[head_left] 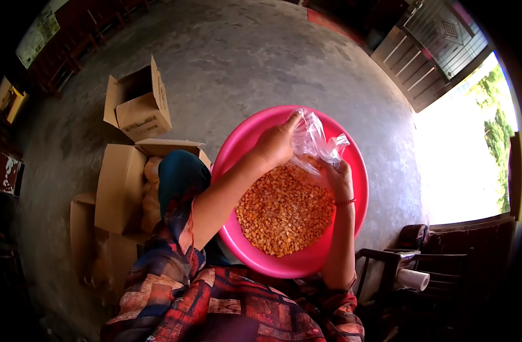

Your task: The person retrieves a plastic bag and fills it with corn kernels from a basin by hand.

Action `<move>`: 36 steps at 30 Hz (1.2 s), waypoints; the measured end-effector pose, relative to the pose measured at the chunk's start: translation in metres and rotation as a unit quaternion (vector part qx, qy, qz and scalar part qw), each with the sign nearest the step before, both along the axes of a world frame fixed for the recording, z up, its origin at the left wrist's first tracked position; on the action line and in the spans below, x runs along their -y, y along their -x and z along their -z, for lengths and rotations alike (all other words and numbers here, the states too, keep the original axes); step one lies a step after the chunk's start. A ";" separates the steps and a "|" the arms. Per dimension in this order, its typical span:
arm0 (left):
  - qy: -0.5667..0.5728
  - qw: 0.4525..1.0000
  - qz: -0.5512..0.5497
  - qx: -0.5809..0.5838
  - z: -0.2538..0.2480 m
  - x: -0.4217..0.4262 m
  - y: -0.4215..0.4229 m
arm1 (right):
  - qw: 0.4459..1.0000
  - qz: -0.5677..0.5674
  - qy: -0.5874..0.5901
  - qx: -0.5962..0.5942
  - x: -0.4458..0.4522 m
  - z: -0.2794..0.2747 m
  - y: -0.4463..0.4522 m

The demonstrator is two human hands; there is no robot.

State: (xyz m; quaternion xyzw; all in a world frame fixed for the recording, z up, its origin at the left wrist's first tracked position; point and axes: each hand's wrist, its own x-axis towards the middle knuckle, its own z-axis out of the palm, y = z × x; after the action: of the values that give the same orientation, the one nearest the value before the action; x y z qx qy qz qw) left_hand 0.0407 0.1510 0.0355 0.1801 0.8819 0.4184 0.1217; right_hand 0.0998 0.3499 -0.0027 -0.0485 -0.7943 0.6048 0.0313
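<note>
A clear plastic bag (311,137) is held over the far part of a pink basin (361,171). My left hand (277,142) is closed on the bag's left side, thumb pointing up. My right hand (338,178), with a red band at the wrist, grips its lower right side. Whether the bag contains anything is hard to make out. Inside the basin lies a broad heap of small orange-yellow pieces (284,211) that look like corn kernels. The basin is close in front of my body.
Open cardboard boxes stand to my left: one farther off (144,117), one near my knee (119,191) with bagged goods inside. At lower right, a white paper roll (413,279) sits by a dark wooden chair (386,259). A bright open doorway (460,171) lies at right.
</note>
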 end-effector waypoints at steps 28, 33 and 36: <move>-0.206 0.933 0.002 -0.294 0.016 -0.008 0.004 | 0.891 0.008 0.432 -0.137 0.001 -0.009 0.014; -0.084 0.967 -0.050 -0.235 0.005 -0.006 -0.003 | 0.928 0.062 0.357 -0.087 0.001 -0.021 0.008; -0.087 0.988 -0.050 -0.120 -0.013 -0.002 -0.008 | 0.934 0.049 0.346 -0.073 -0.004 -0.018 0.007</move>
State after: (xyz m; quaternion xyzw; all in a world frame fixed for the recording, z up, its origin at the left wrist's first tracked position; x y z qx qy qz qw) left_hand 0.0489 0.1531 0.0484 0.1950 0.8584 0.4740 -0.0223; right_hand 0.0930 0.3541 0.0155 -0.0508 -0.5276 0.8420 0.1005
